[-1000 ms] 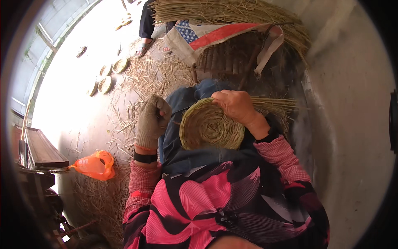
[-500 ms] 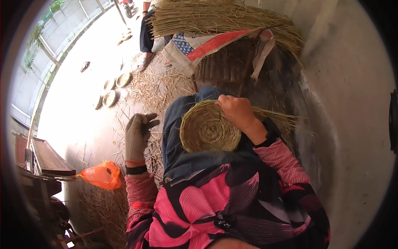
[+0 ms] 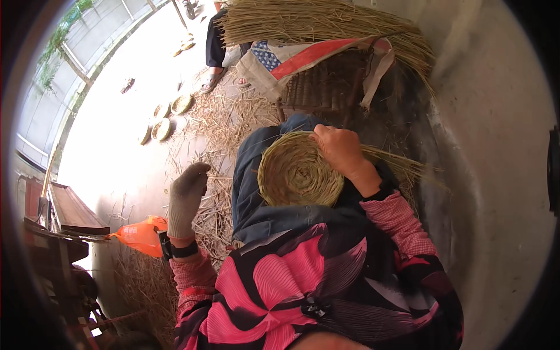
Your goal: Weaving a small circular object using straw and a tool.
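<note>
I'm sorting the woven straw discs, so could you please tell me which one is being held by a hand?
The large coiled straw disc on the lap, gripped at its top edge by the bare right hand. The small discs lie untouched on the sunlit floor, far off.

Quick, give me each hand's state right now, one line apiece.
Left hand: gloved, fingers loosely open, holding nothing, raised over the loose straw on the ground.
Right hand: bare, closed on the rim of the coiled straw disc on the lap.
</note>
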Tool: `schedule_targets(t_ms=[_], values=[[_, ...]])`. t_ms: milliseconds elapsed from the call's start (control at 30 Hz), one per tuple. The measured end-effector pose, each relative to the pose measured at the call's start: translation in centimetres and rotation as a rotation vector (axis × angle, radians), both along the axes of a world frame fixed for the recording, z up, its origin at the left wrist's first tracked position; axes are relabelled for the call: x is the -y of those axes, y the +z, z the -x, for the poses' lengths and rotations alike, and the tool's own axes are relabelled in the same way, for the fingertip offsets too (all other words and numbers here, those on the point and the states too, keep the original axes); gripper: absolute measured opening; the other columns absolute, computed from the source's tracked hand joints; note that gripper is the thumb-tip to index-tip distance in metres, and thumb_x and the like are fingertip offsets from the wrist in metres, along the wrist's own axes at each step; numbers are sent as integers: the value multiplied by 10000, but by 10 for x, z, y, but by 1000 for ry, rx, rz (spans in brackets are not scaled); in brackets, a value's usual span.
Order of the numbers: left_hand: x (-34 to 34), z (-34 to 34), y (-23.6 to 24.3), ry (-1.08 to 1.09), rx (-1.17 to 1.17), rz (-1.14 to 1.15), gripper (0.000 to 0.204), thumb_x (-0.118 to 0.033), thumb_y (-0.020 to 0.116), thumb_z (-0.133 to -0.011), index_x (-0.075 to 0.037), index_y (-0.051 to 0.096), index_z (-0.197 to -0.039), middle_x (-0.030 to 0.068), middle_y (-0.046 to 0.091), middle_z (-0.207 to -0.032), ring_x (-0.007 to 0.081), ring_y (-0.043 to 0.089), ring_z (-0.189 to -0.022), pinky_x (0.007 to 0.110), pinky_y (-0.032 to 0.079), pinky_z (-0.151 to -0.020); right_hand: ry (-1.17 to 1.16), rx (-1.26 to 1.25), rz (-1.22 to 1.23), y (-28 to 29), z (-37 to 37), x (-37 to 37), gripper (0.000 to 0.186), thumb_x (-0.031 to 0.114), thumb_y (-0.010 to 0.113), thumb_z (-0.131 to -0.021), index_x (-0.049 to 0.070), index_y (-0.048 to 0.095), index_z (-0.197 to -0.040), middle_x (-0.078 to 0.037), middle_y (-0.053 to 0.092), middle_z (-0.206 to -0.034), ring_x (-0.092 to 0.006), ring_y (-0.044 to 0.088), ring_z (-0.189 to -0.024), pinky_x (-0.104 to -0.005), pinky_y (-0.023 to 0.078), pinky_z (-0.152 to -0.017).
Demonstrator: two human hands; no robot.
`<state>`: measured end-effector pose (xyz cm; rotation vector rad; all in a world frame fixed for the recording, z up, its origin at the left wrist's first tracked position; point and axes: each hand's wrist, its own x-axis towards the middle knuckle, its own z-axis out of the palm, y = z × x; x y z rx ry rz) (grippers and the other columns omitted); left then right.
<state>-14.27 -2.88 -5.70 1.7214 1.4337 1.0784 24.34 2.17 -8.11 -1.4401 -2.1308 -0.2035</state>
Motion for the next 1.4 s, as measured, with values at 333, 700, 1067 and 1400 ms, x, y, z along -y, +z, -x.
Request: schedule_targets(t_ms=[333,700,1067,1400], values=[[-2,-66,-17,-266,15,408,230,-80,682,-930,-4,711,-1145,91,766,-945,181,725,-907,334,550,-791,8,-26,16,-4,-2,-1,224,322,595,-986,114,556,-912,-97,685,-777,-331,697,-705,-473,541,-592],[-41,-124,-6,-306,-193,-403,656,-212,671,-930,-22,413,-1502,215,628,-1318,368,622,-1231,424,499,-1028,114,-6,-107,-9,15,-7,248,364,621,-955,134,552,-890,-46,640,-752,-270,692,-653,-416,546,-543],[-35,-106,23,-38,-198,-165,560,-186,687,-941,-74,495,-1455,203,670,-1269,281,706,-1076,386,565,-881,117,62,-52,-16,15,-15,173,284,610,-957,138,555,-884,-29,630,-754,-233,701,-664,-401,561,-531],[-49,-70,115,62,-214,-371,339,-146,684,-931,-84,659,-1263,147,740,-1123,264,733,-980,366,559,-840,296,101,-142,2,37,-14,104,235,584,-939,138,556,-914,-42,599,-757,-225,688,-690,-396,541,-532]])
